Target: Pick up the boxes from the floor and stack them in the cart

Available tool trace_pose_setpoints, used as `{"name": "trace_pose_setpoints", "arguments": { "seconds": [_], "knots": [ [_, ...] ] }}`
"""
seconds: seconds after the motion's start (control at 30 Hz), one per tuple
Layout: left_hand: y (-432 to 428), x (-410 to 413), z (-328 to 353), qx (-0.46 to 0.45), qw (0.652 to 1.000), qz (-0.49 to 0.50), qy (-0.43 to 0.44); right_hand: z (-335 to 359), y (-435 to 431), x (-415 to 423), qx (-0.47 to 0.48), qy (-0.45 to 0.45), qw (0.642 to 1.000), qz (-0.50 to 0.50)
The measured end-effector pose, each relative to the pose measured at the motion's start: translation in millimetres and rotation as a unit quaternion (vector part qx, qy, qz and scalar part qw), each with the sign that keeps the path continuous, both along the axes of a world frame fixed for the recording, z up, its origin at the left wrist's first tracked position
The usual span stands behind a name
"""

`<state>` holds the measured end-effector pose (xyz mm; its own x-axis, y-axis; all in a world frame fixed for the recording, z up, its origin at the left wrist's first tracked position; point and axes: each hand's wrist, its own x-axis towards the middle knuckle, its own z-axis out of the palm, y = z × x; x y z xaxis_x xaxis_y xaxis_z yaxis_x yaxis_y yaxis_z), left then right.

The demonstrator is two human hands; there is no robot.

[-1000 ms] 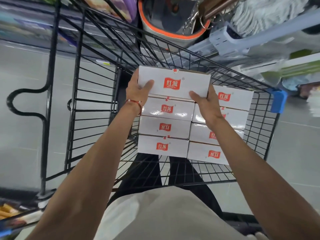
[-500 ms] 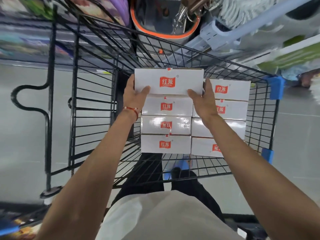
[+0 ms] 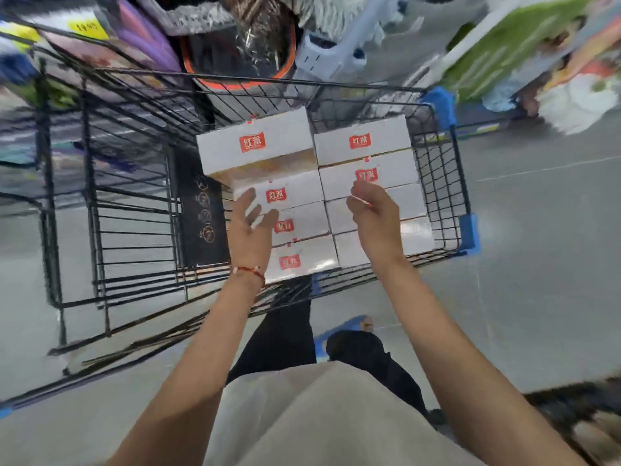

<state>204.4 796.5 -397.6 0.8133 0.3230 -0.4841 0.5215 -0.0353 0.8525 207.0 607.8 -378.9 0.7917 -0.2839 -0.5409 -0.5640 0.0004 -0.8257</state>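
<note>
Fingers (image 3: 249,199) slack, left hand (image 3: 250,234) and right hand (image 3: 375,224); eight boxes (image 3: 258,142), one cart (image 3: 468,230).

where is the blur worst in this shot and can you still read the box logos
Head view: smear is heaviest on the shelf goods along the top and on the cart at its left wires; the top left box logo is readable; glare washes the lowest left box.

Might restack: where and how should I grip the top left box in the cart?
Take the top left box by its short ends from above: left hand on the free left end, right hand on the right, which touches the neighbouring stack, so probably tilt it first.
</note>
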Motion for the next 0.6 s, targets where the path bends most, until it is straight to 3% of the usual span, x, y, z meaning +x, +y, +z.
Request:
{"name": "trace_pose_setpoints", "arguments": {
  "seconds": [0.37, 0.6],
  "knots": [
    [-131.0, -99.0, 60.6, -0.014, 0.981, -0.179, -0.067, 40.6, -112.4, -158.1, 0.07, -0.05, 0.983, -0.162],
    [-238.1, -137.8, 77.5, -0.021, 0.941, -0.323, -0.095, 59.0, -186.5, -238.7, 0.107, -0.059, 0.942, -0.311]
  ]
}}
